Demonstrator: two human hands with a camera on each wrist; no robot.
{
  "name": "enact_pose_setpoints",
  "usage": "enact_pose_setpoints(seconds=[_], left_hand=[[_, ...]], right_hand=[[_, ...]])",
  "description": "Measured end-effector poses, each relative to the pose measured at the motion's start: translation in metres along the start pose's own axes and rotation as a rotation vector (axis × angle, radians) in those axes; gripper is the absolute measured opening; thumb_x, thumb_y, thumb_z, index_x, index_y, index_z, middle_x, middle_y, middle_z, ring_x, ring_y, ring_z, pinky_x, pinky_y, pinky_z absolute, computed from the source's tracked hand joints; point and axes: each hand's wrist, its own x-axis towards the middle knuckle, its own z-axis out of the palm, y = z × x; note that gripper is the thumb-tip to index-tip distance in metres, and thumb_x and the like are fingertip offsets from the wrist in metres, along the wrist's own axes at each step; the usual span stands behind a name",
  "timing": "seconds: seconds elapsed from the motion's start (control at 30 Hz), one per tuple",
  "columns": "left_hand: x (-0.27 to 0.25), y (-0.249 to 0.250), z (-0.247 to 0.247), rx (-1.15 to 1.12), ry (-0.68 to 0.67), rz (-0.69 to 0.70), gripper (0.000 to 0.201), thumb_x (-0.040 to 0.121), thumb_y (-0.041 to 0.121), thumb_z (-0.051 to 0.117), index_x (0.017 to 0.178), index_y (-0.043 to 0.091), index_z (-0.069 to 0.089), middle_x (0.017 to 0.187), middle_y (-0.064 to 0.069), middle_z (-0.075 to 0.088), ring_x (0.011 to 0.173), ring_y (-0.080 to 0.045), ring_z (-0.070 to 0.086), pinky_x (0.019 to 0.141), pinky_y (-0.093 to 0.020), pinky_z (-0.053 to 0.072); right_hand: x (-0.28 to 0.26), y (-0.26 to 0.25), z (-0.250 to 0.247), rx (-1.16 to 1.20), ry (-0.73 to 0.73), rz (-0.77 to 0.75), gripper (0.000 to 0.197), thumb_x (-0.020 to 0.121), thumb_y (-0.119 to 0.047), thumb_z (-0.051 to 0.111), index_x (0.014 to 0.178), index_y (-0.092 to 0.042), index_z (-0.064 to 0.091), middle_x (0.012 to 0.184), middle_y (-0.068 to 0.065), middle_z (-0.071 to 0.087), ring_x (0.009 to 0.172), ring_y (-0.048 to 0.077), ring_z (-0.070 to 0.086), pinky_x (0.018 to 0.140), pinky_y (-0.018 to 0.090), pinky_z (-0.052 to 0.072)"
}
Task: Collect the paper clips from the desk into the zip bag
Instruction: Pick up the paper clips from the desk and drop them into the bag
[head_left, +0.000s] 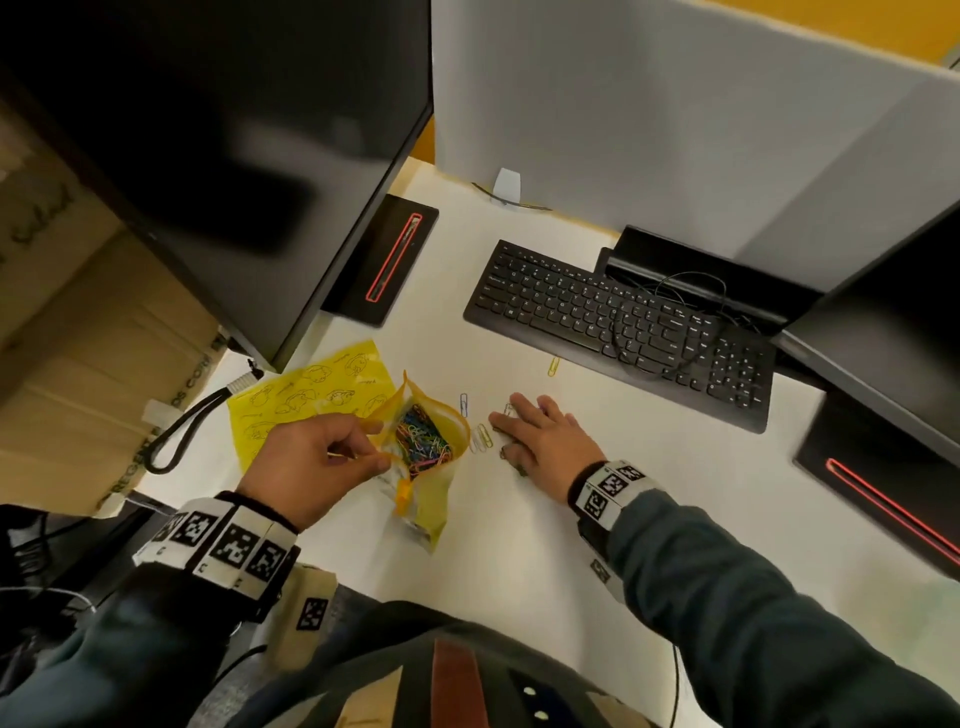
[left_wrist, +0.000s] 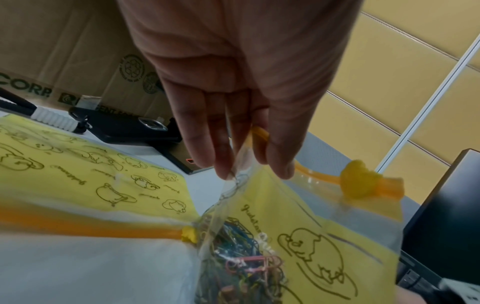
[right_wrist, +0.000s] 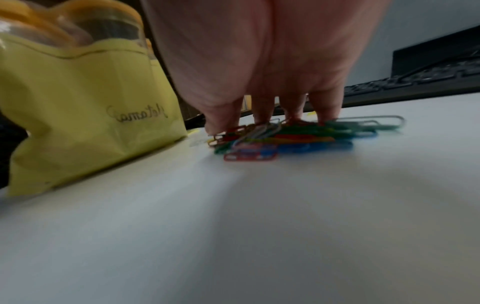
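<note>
Head view looks down on the desk (head_left: 597, 493) — both wrist views sit close, sharing it.

Bare white table (head_left: 597, 493) lies open in front of the person, from the near edge up to the right hand (head_left: 545, 441). Behind that hand the black keyboard (head_left: 618, 327) with its looped cable bars the way, a yellow paper clip (head_left: 554, 366) just before it. Left of the hand, loose paper clips (head_left: 483, 436) fill the narrow gap to the open yellow zip bag (head_left: 423, 441), which the left hand (head_left: 311, 462) pinches at the rim. A monitor (head_left: 208, 156) overhangs the table's left, another monitor (head_left: 893, 322) the right
</note>
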Motion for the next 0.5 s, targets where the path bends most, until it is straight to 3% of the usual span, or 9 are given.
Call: enact_pose_setpoints(seconds=[0.17, 0.33, 0.43, 0.5], left_hand=[[0.001, -0.002, 0.000, -0.032, 0.015, -0.010, 0.013, 0.067, 0.011, 0.078, 0.063, 0.008, 0.066, 0.097, 0.003, 0.070, 0.085, 0.020, 0.056, 0.067, 0.004, 0.040], [-0.002, -0.002, 0.002, -0.045, 0.023, -0.019, 0.013, 0.067, 0.007, 0.077, 0.064, 0.003, 0.065, 0.094, 0.000, 0.070, 0.080, 0.020, 0.057, 0.066, 0.004, 0.039], [-0.003, -0.002, 0.004, -0.047, 0.012, -0.008, 0.013, 0.067, 0.008, 0.078, 0.064, 0.005, 0.065, 0.093, 0.001, 0.070, 0.084, 0.020, 0.056, 0.066, 0.004, 0.039], [-0.004, -0.003, 0.004, -0.040, 0.009, 0.000, 0.014, 0.067, 0.010, 0.078, 0.063, 0.007, 0.065, 0.094, 0.003, 0.071, 0.087, 0.018, 0.057, 0.066, 0.003, 0.040]], right_hand=[[0.029, -0.032, -0.008, -0.092, -0.060, -0.159, 0.055, 0.099, -0.030, 0.034, 0.148, -0.027, 0.009, 0.159, -0.002, 0.002, 0.146, 0.028, 0.005, 0.116, 0.047, 0.013], [0.021, -0.036, 0.006, -0.215, -0.123, -0.224, 0.055, 0.100, -0.027, 0.034, 0.149, -0.018, 0.010, 0.159, 0.002, 0.004, 0.145, 0.028, 0.007, 0.116, 0.046, 0.014], [-0.002, -0.027, 0.008, -0.215, -0.083, -0.238, 0.049, 0.100, -0.023, 0.035, 0.146, -0.013, 0.022, 0.157, 0.006, 0.017, 0.143, 0.029, 0.018, 0.116, 0.046, 0.019], [-0.012, -0.019, 0.002, -0.122, 0.033, -0.223, 0.043, 0.098, -0.022, 0.039, 0.140, -0.010, 0.037, 0.151, 0.010, 0.031, 0.136, 0.033, 0.032, 0.112, 0.047, 0.029]])
